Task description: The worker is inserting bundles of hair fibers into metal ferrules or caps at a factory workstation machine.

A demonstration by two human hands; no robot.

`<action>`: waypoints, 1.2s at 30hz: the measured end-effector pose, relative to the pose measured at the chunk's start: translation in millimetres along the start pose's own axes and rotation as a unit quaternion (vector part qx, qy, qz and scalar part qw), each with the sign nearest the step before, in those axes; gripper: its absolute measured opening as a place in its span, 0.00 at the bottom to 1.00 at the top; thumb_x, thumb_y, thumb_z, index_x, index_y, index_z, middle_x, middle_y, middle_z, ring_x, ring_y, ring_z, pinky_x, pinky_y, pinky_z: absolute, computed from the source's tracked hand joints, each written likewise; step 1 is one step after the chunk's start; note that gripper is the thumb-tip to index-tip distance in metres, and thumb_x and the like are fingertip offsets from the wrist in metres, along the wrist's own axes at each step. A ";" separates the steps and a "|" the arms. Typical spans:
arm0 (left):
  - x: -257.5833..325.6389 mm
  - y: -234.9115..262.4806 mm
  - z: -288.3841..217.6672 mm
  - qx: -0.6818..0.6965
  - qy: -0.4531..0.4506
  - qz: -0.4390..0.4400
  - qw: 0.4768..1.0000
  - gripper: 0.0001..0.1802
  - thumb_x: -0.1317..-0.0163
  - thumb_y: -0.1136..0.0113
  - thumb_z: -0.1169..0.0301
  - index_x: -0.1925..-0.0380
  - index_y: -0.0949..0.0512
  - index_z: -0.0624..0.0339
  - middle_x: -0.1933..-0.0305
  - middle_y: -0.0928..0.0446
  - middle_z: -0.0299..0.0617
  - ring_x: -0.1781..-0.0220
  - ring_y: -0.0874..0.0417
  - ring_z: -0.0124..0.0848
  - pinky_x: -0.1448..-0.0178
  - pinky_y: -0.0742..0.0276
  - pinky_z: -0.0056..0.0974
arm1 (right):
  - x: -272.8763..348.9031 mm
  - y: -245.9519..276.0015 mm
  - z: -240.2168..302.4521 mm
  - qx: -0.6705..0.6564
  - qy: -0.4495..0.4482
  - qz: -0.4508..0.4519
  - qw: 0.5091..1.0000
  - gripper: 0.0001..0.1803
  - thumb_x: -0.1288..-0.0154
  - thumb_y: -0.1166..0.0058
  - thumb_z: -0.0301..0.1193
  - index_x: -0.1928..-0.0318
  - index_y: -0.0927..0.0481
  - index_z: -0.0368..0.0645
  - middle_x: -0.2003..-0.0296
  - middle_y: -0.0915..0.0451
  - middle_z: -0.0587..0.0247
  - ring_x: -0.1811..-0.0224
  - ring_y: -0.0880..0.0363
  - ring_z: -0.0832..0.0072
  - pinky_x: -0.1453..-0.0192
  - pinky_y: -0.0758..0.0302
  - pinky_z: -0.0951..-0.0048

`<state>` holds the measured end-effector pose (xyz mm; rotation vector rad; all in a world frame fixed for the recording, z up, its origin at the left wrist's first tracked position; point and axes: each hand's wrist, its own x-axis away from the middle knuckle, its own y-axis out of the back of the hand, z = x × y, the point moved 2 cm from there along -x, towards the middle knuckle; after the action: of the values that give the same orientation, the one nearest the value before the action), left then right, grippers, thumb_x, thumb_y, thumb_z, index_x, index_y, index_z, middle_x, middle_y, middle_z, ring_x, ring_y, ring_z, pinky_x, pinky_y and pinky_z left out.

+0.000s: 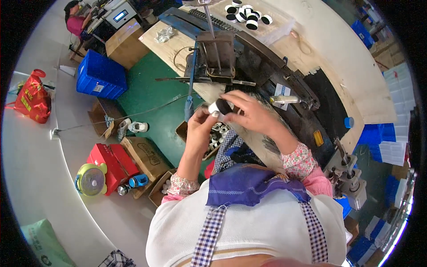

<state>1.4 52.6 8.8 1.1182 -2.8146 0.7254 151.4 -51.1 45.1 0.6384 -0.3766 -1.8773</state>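
Within the narrow grip of the left hand (200,125), a round black-and-white piece (218,107) is being held, its black end being clasped by the right hand (252,112). Beyond, a metal machine (215,46) and similar pieces (247,17) are being supported by the table (153,38).

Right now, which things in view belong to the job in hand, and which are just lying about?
Likely in the job:
white-and-black round piece, held between left hand and right hand
similar white-and-black round pieces
dark metal machine

Apparently just lying about:
green-rimmed round fan
red plastic bag
white shoes
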 end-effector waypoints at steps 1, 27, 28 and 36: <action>-2.8 0.1 1.0 0.001 0.000 0.002 1.000 0.05 0.39 0.39 0.73 0.67 0.25 0.62 0.64 0.21 0.37 0.63 0.22 0.25 0.55 0.27 0.32 | -0.5 0.7 -5.6 -0.024 0.054 -0.053 0.997 0.23 0.40 0.40 0.33 0.45 0.26 0.39 0.52 0.24 0.54 0.56 0.23 0.65 0.54 0.26 0.69; -41.7 -11.2 -1.7 0.293 -0.073 -0.004 0.953 0.06 0.35 0.43 0.68 0.64 0.27 0.56 0.59 0.20 0.39 0.57 0.19 0.30 0.52 0.21 0.36 | -145.2 89.3 90.8 -0.120 -0.030 -0.112 0.986 0.13 0.27 0.58 0.30 0.60 0.24 0.32 0.72 0.21 0.62 0.80 0.24 0.79 0.77 0.29 0.77; -40.9 -11.2 -1.7 0.290 -0.072 -0.003 0.954 0.06 0.35 0.43 0.68 0.64 0.27 0.56 0.59 0.20 0.39 0.57 0.19 0.30 0.52 0.21 0.36 | -147.4 88.2 85.7 -0.122 -0.030 -0.114 0.986 0.13 0.27 0.58 0.30 0.60 0.24 0.32 0.72 0.21 0.62 0.80 0.24 0.79 0.77 0.29 0.77; -37.6 -2.9 4.6 0.291 -0.077 -0.015 0.953 0.05 0.35 0.44 0.68 0.64 0.28 0.56 0.58 0.21 0.38 0.56 0.20 0.29 0.52 0.22 0.35 | -149.0 83.5 90.3 -0.163 -0.002 -0.133 0.978 0.12 0.28 0.58 0.27 0.62 0.24 0.31 0.76 0.24 0.64 0.83 0.29 0.80 0.76 0.30 0.78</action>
<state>31.8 72.9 -1.3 1.3226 -2.7641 1.6019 204.3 51.1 200.3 0.4781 0.0212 -2.1337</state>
